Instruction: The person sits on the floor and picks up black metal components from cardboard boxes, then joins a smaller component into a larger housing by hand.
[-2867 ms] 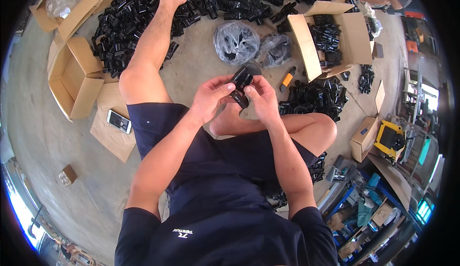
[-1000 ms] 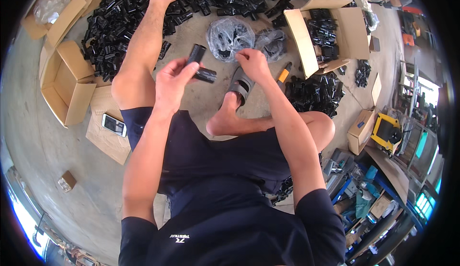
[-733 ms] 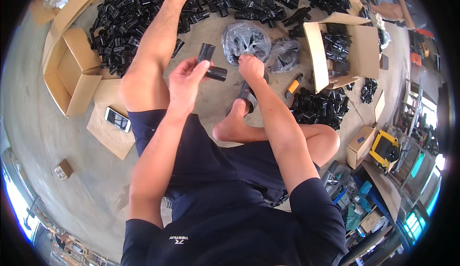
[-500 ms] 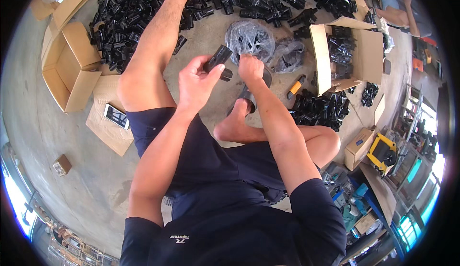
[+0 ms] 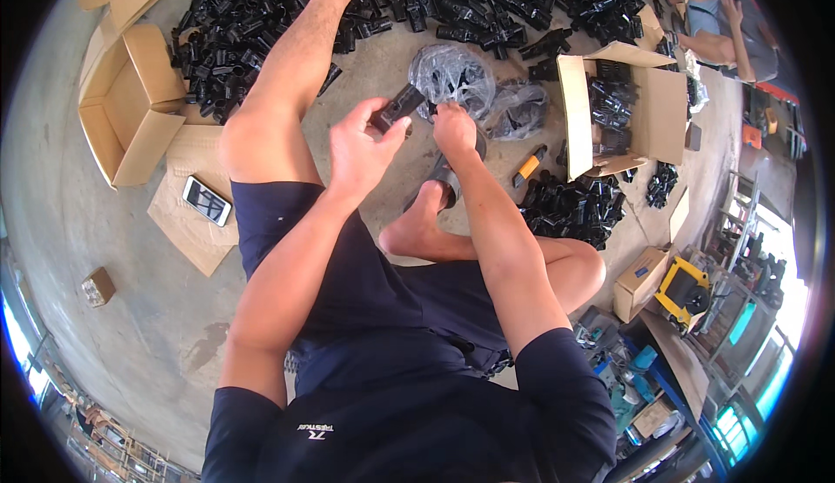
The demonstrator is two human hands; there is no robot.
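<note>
Between the thumb and fingers of my left hand [image 5: 364, 148] is a black plastic tube fitting [image 5: 401, 108], tilted with its upper end toward the clear plastic bag. My right hand [image 5: 455, 131] is closed at the near edge of that plastic bag [image 5: 450, 77], which has dark pieces inside. What its fingers grip is hidden. Below the right hand a dark thick tube [image 5: 445, 180] stands beside my bent foot [image 5: 416, 222]. The two hands are close together but apart.
A big heap of black fittings [image 5: 235, 35] spreads across the far floor. Open cardboard boxes stand at left [image 5: 130, 104] and right [image 5: 658, 113]. A yellow-black cutter [image 5: 530, 166] lies near a smaller pile [image 5: 574, 209]. A phone [image 5: 207, 201] rests on cardboard. Another person [image 5: 709, 22] sits far right.
My left hand has tipped the tube fitting flatter, toward the right hand, and its side branch shows less. My right hand stays closed by the bag. The whole view has shifted slightly.
</note>
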